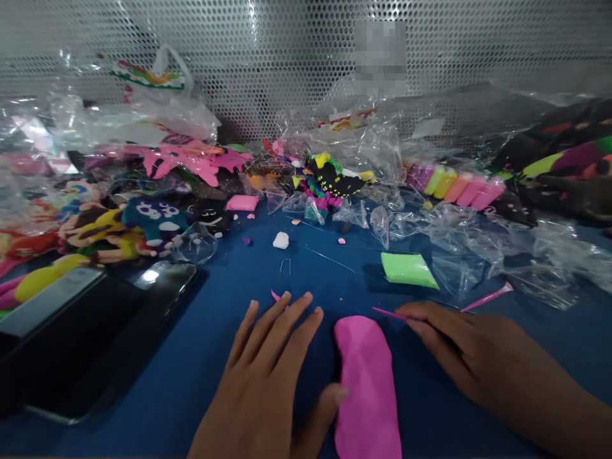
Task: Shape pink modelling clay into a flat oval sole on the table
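A long, flattened slab of pink modelling clay (pixel 367 382) lies on the blue table in front of me. My left hand (pixel 275 363) is spread flat just left of it, palm down, its thumb at the clay's left edge. A small pink pointed piece (pixel 276 296) shows partly beneath the left fingertips. To the right of the clay, my right hand (pixel 459 347) pinches a thin pink modelling tool (pixel 388 312) between thumb and forefinger, its tip pointing left above the slab. Behind that hand, a pink flared-end stick (pixel 488 296) is partly covered; whether both belong together I cannot tell.
Two dark phone-like devices (pixel 109 331) lie at the left. Farther back are a green clay packet (pixel 409 270), a white lump (pixel 281 240), a pink packet (pixel 242 203) and a bent wire (pixel 285 266). Clay figures (pixel 153 220) and clear plastic wrappers (pixel 459 236) line the perforated metal wall (pixel 287 38).
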`<state>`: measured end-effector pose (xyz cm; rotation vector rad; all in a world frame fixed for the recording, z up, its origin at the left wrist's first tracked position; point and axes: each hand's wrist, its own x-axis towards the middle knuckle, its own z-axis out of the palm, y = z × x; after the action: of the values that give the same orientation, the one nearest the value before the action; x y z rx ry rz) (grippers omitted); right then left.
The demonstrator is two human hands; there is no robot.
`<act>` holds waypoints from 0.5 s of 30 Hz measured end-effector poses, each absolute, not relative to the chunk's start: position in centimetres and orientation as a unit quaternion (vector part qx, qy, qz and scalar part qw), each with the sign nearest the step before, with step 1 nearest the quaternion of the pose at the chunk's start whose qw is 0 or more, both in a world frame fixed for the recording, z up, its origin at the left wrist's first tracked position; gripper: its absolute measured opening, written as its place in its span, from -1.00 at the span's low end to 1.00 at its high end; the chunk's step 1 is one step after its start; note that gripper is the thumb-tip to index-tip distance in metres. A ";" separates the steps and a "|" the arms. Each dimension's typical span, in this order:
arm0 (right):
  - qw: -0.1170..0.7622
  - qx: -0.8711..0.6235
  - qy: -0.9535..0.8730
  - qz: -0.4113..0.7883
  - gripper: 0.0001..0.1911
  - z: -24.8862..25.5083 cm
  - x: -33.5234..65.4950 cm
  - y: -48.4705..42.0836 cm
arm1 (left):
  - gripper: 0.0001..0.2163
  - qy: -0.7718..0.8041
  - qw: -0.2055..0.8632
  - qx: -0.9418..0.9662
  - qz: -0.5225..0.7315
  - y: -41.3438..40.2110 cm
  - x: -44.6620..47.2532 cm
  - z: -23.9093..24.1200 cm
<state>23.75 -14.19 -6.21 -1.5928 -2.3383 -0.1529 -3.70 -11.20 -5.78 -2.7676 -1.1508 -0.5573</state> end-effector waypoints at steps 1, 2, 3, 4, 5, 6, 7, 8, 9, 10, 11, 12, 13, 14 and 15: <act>0.152 -0.562 -0.812 -0.053 -0.68 -6.1 23.7 -14.0 | -0.46 -0.378 0.046 -0.908 -0.177 -11.2 -3.7 -5.9; 0.150 -0.567 -0.808 -0.053 -0.69 -5.9 23.6 -13.8 | -0.43 -0.374 0.044 -0.911 -0.168 -11.2 -3.6 -6.0; 0.149 -0.571 -0.806 -0.055 -0.69 -5.8 23.5 -13.7 | -0.40 -0.366 0.043 -0.916 -0.156 -11.2 -3.5 -6.0; 0.150 -0.572 -0.804 -0.058 -0.70 -5.6 23.4 -13.5 | -0.38 -0.359 0.042 -0.921 -0.145 -11.2 -3.4 -6.0; 0.149 -0.572 -0.804 -0.062 -0.70 -5.5 23.4 -13.5 | -0.37 -0.354 0.042 -0.925 -0.134 -11.2 -3.2 -6.0; 0.149 -0.571 -0.805 -0.066 -0.70 -5.5 23.3 -13.4 | -0.36 -0.351 0.042 -0.927 -0.127 -11.2 -3.1 -6.0; 0.147 -0.571 -0.805 -0.070 -0.69 -5.4 23.3 -13.5 | -0.35 -0.350 0.043 -0.928 -0.123 -11.2 -3.0 -6.0; 0.145 -0.571 -0.804 -0.074 -0.68 -5.5 23.4 -13.6 | -0.35 -0.349 0.043 -0.928 -0.124 -11.2 -2.9 -5.9; 0.142 -0.573 -0.803 -0.079 -0.68 -5.6 23.4 -13.7 | -0.34 -0.349 0.041 -0.928 -0.125 -11.2 -2.7 -5.9; 0.141 -0.576 -0.801 -0.085 -0.67 -5.7 23.5 -13.8 | -0.33 -0.348 0.036 -0.928 -0.127 -11.2 -2.6 -5.9; 0.140 -0.580 -0.798 -0.091 -0.67 -5.8 23.6 -13.9 | -0.33 -0.348 0.028 -0.928 -0.128 -11.2 -2.4 -5.9; 0.140 -0.584 -0.793 -0.101 -0.67 -6.0 23.7 -14.0 | -0.33 -0.347 0.019 -0.929 -0.128 -11.2 -2.2 -5.9; 0.139 -0.588 -0.789 -0.112 -0.67 -6.1 23.8 -14.0 | -0.33 -0.347 0.010 -0.929 -0.129 -11.2 -2.0 -5.9; 0.137 -0.592 -0.784 -0.125 -0.67 -6.1 24.0 -14.1 | -0.34 -0.349 0.002 -0.928 -0.131 -11.2 -1.8 -5.9; 0.134 -0.595 -0.781 -0.138 -0.66 -6.2 24.2 -14.2 | -0.35 -0.351 -0.002 -0.927 -0.134 -11.2 -1.6 -5.8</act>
<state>24.15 -14.19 -6.17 -1.7236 -2.2626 -0.4000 -1.64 -11.23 -5.83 -2.9151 -1.1054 -0.4229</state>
